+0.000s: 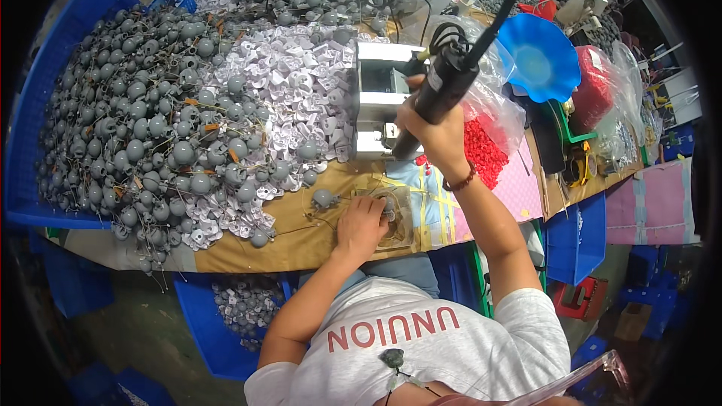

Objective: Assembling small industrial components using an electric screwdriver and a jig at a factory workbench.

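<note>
My right hand (440,131) is wrapped round a black electric screwdriver (445,79), a thick cylinder with a cable at its upper end. The tool is tilted, its lower end beside a white and grey boxy device (376,101). Near the table's front edge, my left hand (362,224) has its fingers closed on a small grey round part (389,207). That part sits at a squarish, partly see-through block (402,234); the fingers hide some of it. Just left of this hand lies a grey ball-shaped part (323,198) with thin wires.
A heap of grey balls with wires (135,128) spills from a blue bin (26,135) at left, beside white plastic pieces (293,83). To the right are small red parts (485,154) in a clear bag and a blue scalloped bowl (540,60). Another blue bin (199,323) stands below the table.
</note>
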A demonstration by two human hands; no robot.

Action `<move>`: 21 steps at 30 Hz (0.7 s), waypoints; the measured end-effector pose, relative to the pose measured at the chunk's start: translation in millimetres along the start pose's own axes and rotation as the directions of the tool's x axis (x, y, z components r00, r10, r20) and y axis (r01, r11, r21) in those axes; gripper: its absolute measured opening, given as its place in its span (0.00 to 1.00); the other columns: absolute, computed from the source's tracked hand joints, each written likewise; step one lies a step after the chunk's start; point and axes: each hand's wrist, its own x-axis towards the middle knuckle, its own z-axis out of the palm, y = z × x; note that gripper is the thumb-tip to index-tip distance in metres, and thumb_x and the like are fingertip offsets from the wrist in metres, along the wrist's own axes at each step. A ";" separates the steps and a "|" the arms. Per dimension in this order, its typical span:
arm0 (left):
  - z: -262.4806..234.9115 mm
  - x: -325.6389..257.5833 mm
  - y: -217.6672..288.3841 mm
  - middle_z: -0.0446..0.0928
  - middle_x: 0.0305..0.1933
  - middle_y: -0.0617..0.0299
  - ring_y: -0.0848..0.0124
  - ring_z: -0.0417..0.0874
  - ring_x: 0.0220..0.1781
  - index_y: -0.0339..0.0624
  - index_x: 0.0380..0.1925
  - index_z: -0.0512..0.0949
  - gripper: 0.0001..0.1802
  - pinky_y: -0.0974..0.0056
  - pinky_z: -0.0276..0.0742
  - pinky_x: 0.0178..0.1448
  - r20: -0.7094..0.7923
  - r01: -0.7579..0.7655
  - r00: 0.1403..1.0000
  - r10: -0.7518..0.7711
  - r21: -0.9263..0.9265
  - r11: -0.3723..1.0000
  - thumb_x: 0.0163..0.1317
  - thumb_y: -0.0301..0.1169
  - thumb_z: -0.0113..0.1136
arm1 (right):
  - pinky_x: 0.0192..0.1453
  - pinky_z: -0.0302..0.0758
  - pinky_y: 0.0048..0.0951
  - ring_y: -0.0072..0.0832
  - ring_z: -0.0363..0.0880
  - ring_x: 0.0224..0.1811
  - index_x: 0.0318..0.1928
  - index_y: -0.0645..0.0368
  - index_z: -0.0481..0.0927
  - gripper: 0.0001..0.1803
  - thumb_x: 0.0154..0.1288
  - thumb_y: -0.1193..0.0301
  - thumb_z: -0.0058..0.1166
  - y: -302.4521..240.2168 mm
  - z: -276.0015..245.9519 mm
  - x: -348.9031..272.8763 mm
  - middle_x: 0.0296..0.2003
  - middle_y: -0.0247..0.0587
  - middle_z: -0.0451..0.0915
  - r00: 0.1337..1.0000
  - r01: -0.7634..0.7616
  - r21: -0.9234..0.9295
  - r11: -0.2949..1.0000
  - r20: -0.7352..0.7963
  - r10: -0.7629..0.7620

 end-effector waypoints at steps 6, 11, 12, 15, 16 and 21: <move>-0.8 0.8 2.9 0.79 0.45 0.56 0.54 0.79 0.52 0.42 0.48 0.81 0.20 0.51 0.80 0.52 0.008 0.011 1.000 -0.011 0.015 1.000 0.53 0.30 0.70 | 0.39 0.81 0.28 0.23 0.84 0.32 0.56 0.64 0.71 0.25 0.59 0.86 0.65 -8.3 -11.9 -54.9 0.33 0.36 0.83 0.999 -0.009 0.096 0.995 0.053 0.004; -2.9 0.6 3.8 0.79 0.45 0.57 0.55 0.79 0.52 0.43 0.48 0.81 0.20 0.52 0.80 0.52 -0.010 -0.011 1.000 0.011 0.005 1.000 0.54 0.30 0.70 | 0.39 0.82 0.37 0.33 0.81 0.27 0.57 0.62 0.65 0.29 0.56 0.91 0.55 -18.2 -16.0 -60.7 0.27 0.43 0.78 0.987 0.162 -0.018 0.987 0.016 -0.162; -2.4 0.4 3.3 0.79 0.44 0.58 0.55 0.79 0.52 0.43 0.47 0.81 0.19 0.53 0.80 0.51 -0.021 -0.019 1.000 0.019 0.011 1.000 0.54 0.30 0.70 | 0.39 0.82 0.38 0.33 0.81 0.26 0.57 0.62 0.65 0.28 0.57 0.92 0.54 -23.2 -17.7 -55.5 0.26 0.42 0.77 0.974 0.226 -0.058 0.972 0.015 -0.226; 0.1 1.8 2.0 0.79 0.43 0.60 0.58 0.79 0.51 0.46 0.44 0.81 0.18 0.54 0.81 0.47 -0.063 -0.043 0.997 0.046 0.041 0.998 0.52 0.30 0.70 | 0.42 0.82 0.35 0.28 0.81 0.33 0.55 0.61 0.70 0.20 0.66 0.88 0.57 -45.8 -14.5 -11.3 0.32 0.41 0.79 0.854 0.520 0.086 0.850 -0.081 -0.514; 0.2 2.8 1.4 0.79 0.43 0.61 0.59 0.80 0.51 0.46 0.44 0.81 0.18 0.54 0.81 0.47 -0.072 -0.050 0.996 0.054 0.051 0.997 0.51 0.30 0.70 | 0.43 0.81 0.31 0.26 0.82 0.36 0.54 0.63 0.72 0.18 0.67 0.87 0.59 -46.0 -13.3 4.5 0.36 0.41 0.81 0.813 0.581 0.132 0.803 -0.142 -0.564; 2.9 2.8 -1.0 0.79 0.43 0.60 0.58 0.80 0.52 0.46 0.45 0.81 0.18 0.53 0.82 0.48 -0.065 -0.054 0.996 0.058 0.056 0.997 0.52 0.30 0.69 | 0.52 0.82 0.29 0.21 0.83 0.42 0.51 0.61 0.75 0.17 0.65 0.84 0.65 -8.9 -16.8 47.9 0.38 0.33 0.82 0.905 0.401 0.085 0.912 -0.194 -0.379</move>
